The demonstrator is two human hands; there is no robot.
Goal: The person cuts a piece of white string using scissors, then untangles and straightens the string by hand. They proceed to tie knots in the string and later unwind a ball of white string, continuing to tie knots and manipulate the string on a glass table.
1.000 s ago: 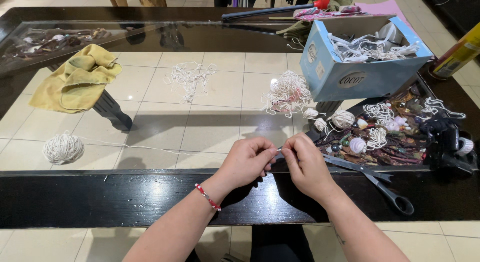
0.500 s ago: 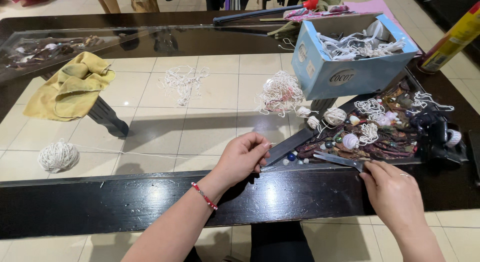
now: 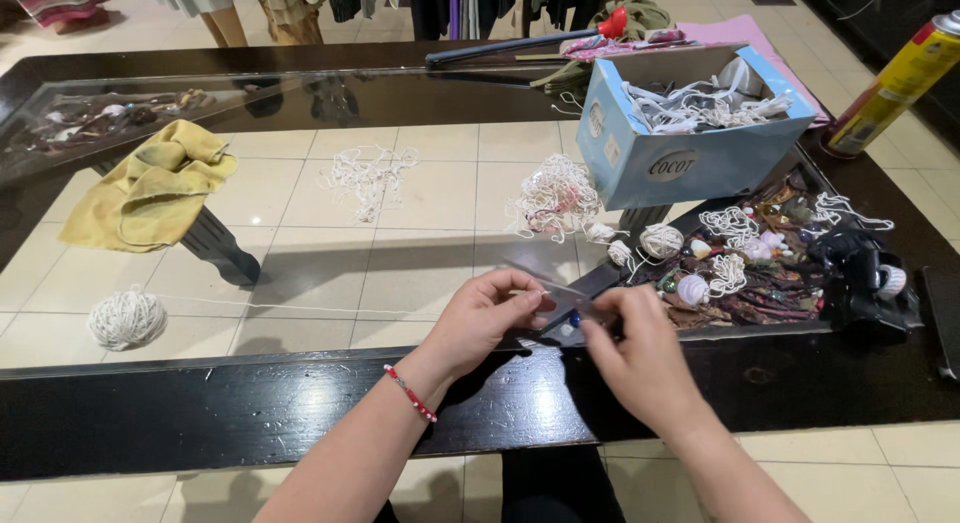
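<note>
Scissors [image 3: 570, 305], metal, lying between both hands above the glass tabletop [image 3: 420, 273]: left hand [image 3: 485, 318] pinching the blade end, right hand [image 3: 640, 358] (nearer the handles) closing on them; long axis running left-right.

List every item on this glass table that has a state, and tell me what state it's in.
left hand: pinching a small clear piece
right hand: pinching the same piece
blue box: open, holding white cord
yellow cloth: crumpled
string ball: wound, strand trailing
spray can: leaning

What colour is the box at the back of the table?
Light blue; the box, holding white cords, shows clearly in the head view.
</note>
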